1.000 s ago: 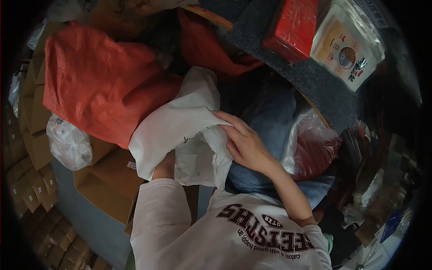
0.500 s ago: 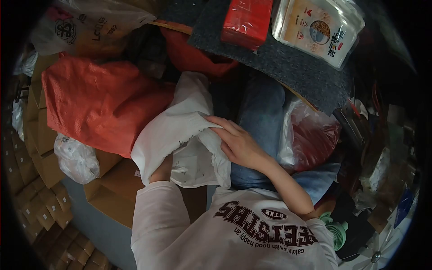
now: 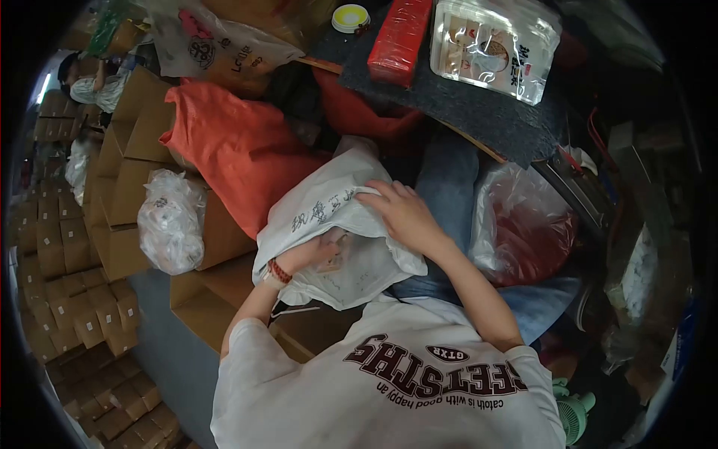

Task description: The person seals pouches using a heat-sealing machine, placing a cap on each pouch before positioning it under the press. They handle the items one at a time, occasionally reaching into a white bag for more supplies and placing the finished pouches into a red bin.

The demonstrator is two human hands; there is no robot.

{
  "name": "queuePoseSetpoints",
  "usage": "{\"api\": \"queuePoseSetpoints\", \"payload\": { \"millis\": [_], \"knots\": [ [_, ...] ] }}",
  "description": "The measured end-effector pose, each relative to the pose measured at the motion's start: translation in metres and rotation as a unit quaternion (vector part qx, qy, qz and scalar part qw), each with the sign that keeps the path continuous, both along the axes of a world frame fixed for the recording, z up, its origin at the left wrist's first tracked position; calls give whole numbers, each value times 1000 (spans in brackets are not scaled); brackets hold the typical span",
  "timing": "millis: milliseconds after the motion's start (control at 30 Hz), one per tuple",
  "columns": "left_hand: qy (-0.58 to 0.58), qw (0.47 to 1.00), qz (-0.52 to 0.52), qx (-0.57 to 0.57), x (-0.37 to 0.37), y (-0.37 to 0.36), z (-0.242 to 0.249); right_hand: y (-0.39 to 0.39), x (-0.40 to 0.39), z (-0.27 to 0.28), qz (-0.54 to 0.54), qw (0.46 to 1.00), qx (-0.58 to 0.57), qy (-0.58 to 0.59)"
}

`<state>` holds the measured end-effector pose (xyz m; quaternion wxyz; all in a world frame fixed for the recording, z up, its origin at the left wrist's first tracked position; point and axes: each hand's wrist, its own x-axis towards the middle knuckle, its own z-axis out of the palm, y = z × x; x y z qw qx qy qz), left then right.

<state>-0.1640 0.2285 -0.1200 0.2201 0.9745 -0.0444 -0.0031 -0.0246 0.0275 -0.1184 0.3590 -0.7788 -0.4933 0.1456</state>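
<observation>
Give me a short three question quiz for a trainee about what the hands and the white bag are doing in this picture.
1. True or false: the right hand rests on the rim of the white bag.
2. Where is the left hand? A) on the red box B) at the white bag's opening C) on the orange sack
3. What lies on the grey mat beside the red box?

Key
1. True.
2. B; its fingers go inside the opening.
3. A clear packet of goods.
</observation>
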Motion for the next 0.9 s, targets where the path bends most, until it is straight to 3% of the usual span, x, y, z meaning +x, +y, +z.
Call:
{"api": "queuePoseSetpoints", "payload": {
  "millis": [67,100,167,200,233,300,333,367,400,433,500,533,600,633,733,767,833,867,900],
  "knots": [
    [259,962,84,-19,-5,-24,68,-2,-7,4,-28,996,-43,-68],
    [257,962,86,-13,-10,-33,92,-5,-7,3,-29,996,-37,-70],
    [282,942,105,-151,-25,-49,124,-15,-2,1,-114,990,19,-76],
    [326,903,121,-253,-32,-47,128,-22,0,4,-144,984,55,-88],
    [319,907,119,-248,-35,-46,133,-33,2,9,-145,983,62,-95],
    [304,832,113,-450,-38,-47,146,-58,4,21,-137,947,194,216],
    [300,804,134,-496,-35,-51,156,-71,1,23,-134,948,199,211],
    [282,803,130,-509,-35,-47,151,-86,-6,25,-66,880,232,410],
    [263,802,123,-523,-33,-43,147,-100,-15,28,6,769,253,587],
    [255,794,113,-540,-24,-51,153,-107,-30,24,62,686,276,671],
    [226,773,118,-581,-8,-63,134,-113,-54,22,77,685,267,674],
    [248,769,108,-579,0,-56,108,-111,-60,40,22,703,220,676],
    [235,750,188,-589,14,-72,92,-108,-64,64,-152,640,277,700],
    [219,736,138,-625,21,-81,92,-112,-60,57,-157,675,305,653],
    [133,539,45,-830,17,-112,88,-130,-64,53,-191,711,383,558],
    [137,541,32,-829,15,-127,87,-132,-67,59,-200,729,406,513],
    [75,486,73,-868,16,-166,84,-132,-71,75,-228,754,431,441],
    [78,487,66,-868,23,-178,85,-136,-72,78,-231,755,435,434],
    [42,520,124,-844,31,-189,87,-138,-73,80,-224,774,418,420]
  ]
}}
